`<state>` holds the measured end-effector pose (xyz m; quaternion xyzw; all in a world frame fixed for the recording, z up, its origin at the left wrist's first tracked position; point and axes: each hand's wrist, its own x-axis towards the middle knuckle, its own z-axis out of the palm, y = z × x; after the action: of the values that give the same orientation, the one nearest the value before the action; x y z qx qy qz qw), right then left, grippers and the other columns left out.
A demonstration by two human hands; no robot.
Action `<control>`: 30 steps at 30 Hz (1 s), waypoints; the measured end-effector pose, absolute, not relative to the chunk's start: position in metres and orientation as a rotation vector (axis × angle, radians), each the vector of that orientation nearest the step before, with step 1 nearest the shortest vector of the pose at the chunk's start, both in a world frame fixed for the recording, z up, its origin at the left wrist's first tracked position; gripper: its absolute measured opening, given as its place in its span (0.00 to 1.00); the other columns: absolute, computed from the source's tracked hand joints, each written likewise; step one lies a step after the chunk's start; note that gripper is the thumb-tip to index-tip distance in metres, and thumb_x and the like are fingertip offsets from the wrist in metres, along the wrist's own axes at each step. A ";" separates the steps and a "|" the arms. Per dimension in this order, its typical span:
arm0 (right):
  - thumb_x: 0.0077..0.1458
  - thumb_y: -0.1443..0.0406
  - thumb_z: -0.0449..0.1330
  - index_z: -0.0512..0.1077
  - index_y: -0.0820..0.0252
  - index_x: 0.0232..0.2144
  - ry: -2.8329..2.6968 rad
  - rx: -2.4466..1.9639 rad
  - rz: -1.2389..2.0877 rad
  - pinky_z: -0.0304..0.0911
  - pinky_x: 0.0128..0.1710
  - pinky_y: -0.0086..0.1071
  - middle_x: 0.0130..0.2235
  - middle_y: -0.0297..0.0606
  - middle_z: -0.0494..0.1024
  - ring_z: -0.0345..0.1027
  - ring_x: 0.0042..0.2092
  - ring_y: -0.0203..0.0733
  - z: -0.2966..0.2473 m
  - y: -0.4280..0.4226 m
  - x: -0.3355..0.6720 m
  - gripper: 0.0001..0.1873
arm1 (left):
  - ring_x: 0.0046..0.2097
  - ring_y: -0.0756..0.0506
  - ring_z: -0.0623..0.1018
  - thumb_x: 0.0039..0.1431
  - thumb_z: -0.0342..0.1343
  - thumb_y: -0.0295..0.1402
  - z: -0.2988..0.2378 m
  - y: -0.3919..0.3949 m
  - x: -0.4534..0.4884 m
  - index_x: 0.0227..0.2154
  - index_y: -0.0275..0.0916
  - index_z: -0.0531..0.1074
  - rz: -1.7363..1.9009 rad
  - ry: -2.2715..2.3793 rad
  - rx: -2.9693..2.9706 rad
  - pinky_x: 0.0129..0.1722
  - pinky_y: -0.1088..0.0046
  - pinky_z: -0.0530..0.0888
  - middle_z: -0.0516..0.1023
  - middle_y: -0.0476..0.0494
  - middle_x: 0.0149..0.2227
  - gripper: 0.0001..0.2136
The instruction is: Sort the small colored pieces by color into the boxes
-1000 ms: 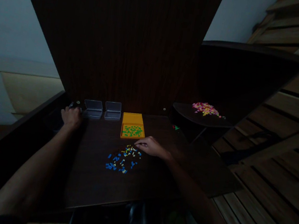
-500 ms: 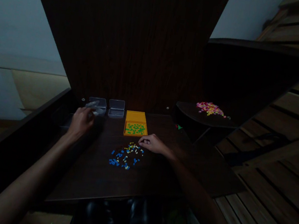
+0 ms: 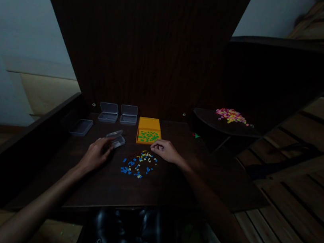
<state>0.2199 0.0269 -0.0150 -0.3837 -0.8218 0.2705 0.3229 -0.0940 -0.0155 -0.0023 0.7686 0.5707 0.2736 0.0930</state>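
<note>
My left hand [image 3: 97, 153] has its fingers closed at the left edge of a small clear plastic box [image 3: 119, 142], whose hinged lid is raised. The box is low over the dark desk, left of a scattered pile of small blue, yellow and pale pieces [image 3: 126, 169]. My right hand [image 3: 166, 151] is by the front right corner of an open yellow box [image 3: 149, 123] with green pieces inside. Its fingertips are pinched together beside the pile's far edge; whatever they hold, if anything, is too small to see.
Two open clear boxes [image 3: 109, 109] [image 3: 129, 111] stand against the back panel. Another clear container [image 3: 82, 127] lies at the left. Pink and yellow pieces [image 3: 231, 116] are heaped on a raised corner shelf [image 3: 210, 120]. Small red and green pieces [image 3: 196, 135] lie beneath it.
My left hand has come from the back left towards me and rightward, bringing the clear box near the pile. My right hand stays pinched in nearly the same place. The view has shifted slightly.
</note>
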 end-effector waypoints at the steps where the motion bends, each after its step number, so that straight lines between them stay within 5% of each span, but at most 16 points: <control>1: 0.55 0.64 0.59 0.76 0.63 0.32 -2.163 -0.983 0.687 0.55 0.28 0.25 0.29 0.35 0.74 0.61 0.29 0.32 -0.015 0.026 0.218 0.08 | 0.39 0.41 0.76 0.56 0.48 0.38 -0.003 -0.017 -0.094 0.49 0.37 0.68 0.807 1.699 2.274 0.41 0.65 0.73 0.77 0.40 0.38 0.19; 12: 0.53 0.67 0.59 0.77 0.63 0.32 -2.234 -1.028 0.678 0.55 0.25 0.23 0.25 0.33 0.75 0.62 0.24 0.30 -0.018 0.024 0.216 0.07 | 0.44 0.42 0.73 0.53 0.55 0.43 -0.005 -0.032 -0.098 0.43 0.41 0.73 0.964 1.799 2.273 0.46 0.64 0.74 0.66 0.42 0.41 0.17; 20: 0.50 0.72 0.60 0.77 0.64 0.30 -2.324 -1.042 0.620 0.55 0.27 0.23 0.25 0.33 0.74 0.62 0.26 0.31 -0.016 0.028 0.213 0.06 | 0.62 0.31 0.60 0.48 0.61 0.43 -0.010 -0.026 -0.106 0.42 0.41 0.75 0.952 1.875 2.240 0.59 0.49 0.64 0.56 0.38 0.59 0.19; 30: 0.50 0.70 0.61 0.78 0.63 0.33 -2.352 -1.049 0.662 0.57 0.27 0.24 0.27 0.34 0.75 0.63 0.27 0.32 -0.015 0.029 0.211 0.07 | 0.58 0.36 0.70 0.46 0.62 0.44 -0.012 -0.003 -0.104 0.49 0.42 0.72 0.824 1.735 2.141 0.58 0.54 0.67 0.68 0.38 0.58 0.25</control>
<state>0.2113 0.0294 -0.0154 -0.3832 -0.8588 0.2416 0.2391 -0.1043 -0.0028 -0.0124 0.7377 0.5980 0.2840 0.1323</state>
